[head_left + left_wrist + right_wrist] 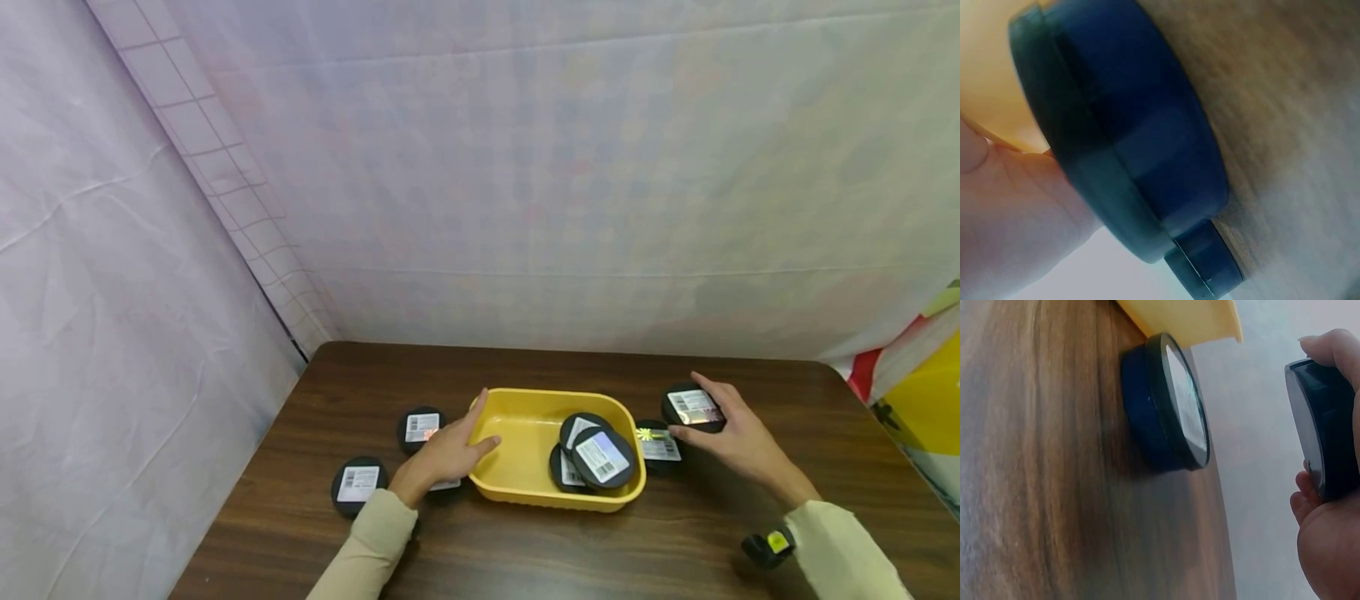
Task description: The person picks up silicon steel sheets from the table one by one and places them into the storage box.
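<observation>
My right hand [738, 429] pinches a round black tub [693, 408] with a white barcode label between thumb and fingers. In the right wrist view that tub [1325, 428] is raised above the table. A second labelled tub [662, 448] stands just below it, by the right end of a yellow plastic tray [525, 498]. Three similar tubs [602, 457] lie piled at the tray's right side. At the tray's left end is my left hand [448, 450], fingers extended along the rim and thumb reaching over the inside. Close under that wrist is another tub [1141, 119].
Two more labelled tubs, one nearer [358, 487] and one farther back [420, 427], stand left of the tray on the brown wooden table [555, 550]. A white cloth [555, 208] hangs behind the table's back edge, and more cloth hangs at the left.
</observation>
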Available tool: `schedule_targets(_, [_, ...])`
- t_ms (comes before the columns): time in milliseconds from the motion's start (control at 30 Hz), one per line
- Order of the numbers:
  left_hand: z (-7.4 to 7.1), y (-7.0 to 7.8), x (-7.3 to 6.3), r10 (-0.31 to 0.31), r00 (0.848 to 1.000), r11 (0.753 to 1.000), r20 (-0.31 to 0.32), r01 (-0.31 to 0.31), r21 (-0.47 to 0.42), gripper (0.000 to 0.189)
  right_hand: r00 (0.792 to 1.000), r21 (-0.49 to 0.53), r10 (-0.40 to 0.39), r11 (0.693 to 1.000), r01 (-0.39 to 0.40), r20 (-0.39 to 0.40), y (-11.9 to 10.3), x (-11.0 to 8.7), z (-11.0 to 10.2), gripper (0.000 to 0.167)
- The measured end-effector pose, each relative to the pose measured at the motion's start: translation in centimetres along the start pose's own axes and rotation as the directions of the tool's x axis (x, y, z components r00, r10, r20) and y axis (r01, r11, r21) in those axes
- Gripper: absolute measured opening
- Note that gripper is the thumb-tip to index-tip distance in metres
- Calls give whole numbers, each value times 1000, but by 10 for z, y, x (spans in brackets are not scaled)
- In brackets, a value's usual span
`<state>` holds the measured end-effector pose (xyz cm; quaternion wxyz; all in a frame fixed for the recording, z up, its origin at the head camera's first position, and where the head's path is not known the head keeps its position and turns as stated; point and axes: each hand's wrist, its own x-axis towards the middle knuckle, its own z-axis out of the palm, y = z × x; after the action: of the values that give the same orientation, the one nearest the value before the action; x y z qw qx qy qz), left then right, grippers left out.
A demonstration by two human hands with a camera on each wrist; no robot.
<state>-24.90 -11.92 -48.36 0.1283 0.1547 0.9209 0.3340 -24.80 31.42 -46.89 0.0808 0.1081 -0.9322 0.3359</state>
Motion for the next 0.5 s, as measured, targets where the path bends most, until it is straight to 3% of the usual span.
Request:
schedule_targets(167, [-1, 1, 0, 2, 1000, 1000, 2, -2, 0, 78, 998, -1, -60, 998, 60, -32, -6, 1, 2, 93])
schedule_targets(500, [1, -1, 1, 2, 1000, 1000, -4, -2, -5, 78, 995, 10, -94, 996, 94, -25, -20, 2, 4, 91])
